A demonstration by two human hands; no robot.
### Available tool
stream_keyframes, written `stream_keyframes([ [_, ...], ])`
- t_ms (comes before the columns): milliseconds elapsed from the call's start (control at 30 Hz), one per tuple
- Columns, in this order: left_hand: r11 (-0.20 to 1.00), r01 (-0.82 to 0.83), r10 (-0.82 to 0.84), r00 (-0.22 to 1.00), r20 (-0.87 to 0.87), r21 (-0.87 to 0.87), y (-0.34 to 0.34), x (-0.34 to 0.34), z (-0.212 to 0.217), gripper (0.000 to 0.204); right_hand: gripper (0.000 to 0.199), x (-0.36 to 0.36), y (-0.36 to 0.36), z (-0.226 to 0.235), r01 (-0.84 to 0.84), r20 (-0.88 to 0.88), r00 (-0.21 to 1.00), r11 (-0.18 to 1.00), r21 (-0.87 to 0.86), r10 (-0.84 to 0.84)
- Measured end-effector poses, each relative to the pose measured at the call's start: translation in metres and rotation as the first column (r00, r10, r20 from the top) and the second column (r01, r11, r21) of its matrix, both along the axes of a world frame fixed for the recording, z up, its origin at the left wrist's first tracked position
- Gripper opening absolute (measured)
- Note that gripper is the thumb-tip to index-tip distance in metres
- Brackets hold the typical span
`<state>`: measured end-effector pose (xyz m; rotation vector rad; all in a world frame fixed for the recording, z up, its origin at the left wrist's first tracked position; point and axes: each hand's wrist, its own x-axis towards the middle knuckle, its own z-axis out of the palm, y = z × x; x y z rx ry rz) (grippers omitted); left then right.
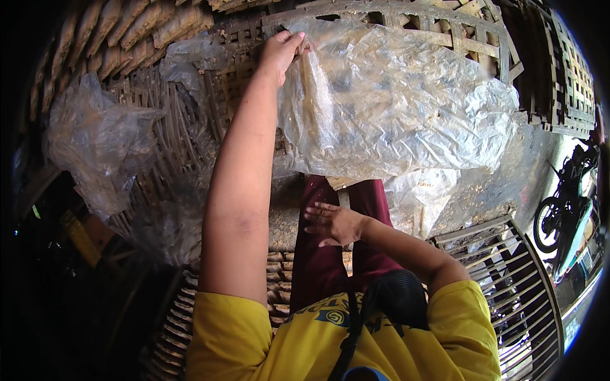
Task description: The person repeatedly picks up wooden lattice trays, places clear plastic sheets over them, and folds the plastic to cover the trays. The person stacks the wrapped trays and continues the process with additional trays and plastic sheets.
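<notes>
A wide, crinkled clear plastic sheet lies spread over a woven bamboo rack in front of me. My left hand reaches far forward, its fingers closed on the sheet's upper left edge, where the plastic is folded over. Close to my body, my right hand hovers over or rests on my right thigh, in dark red trousers. Its fingers are stretched out and spread, with nothing in them.
More crumpled plastic hangs at the left over slatted bamboo. Curved stacked slats fill the far left. A slatted bamboo frame stands at my right. Beyond it, a motorcycle is parked. Another lattice rack rises at the far right.
</notes>
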<state>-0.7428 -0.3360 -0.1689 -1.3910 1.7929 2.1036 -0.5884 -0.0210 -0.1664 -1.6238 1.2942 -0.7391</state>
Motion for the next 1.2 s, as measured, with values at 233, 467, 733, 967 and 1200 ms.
stream_keyframes([
  [233,1.0,-0.017,0.017,1.0,-0.023,-0.003,-0.001,-0.004,-0.007,0.015,0.049,-0.009,-0.021,0.007,0.252,-0.072,0.966,0.967,0.035,-0.249],
  [467,0.983,0.023,0.075,0.85,-0.521,0.18,-0.01,0.029,0.041,0.015,0.045,-0.185,0.003,0.064,0.861,-0.35,0.362,0.454,-0.23,-0.864],
  [733,0.981,0.077,0.057,0.768,-0.638,0.18,0.008,0.062,0.104,0.016,0.044,-0.375,0.094,0.046,0.653,-0.855,0.247,0.73,-0.202,-0.457],
  [967,0.967,-0.089,-0.025,0.9,-0.436,-0.238,-0.029,0.036,0.13,0.011,0.012,-0.415,0.085,0.102,0.716,-0.719,0.004,0.504,-0.483,-0.695],
  [1200,0.782,-0.452,-0.051,0.641,-0.766,-0.43,-0.042,-0.006,0.236,0.01,0.015,-0.433,0.063,0.254,0.511,-0.383,-0.425,0.132,-0.849,-0.82],
])
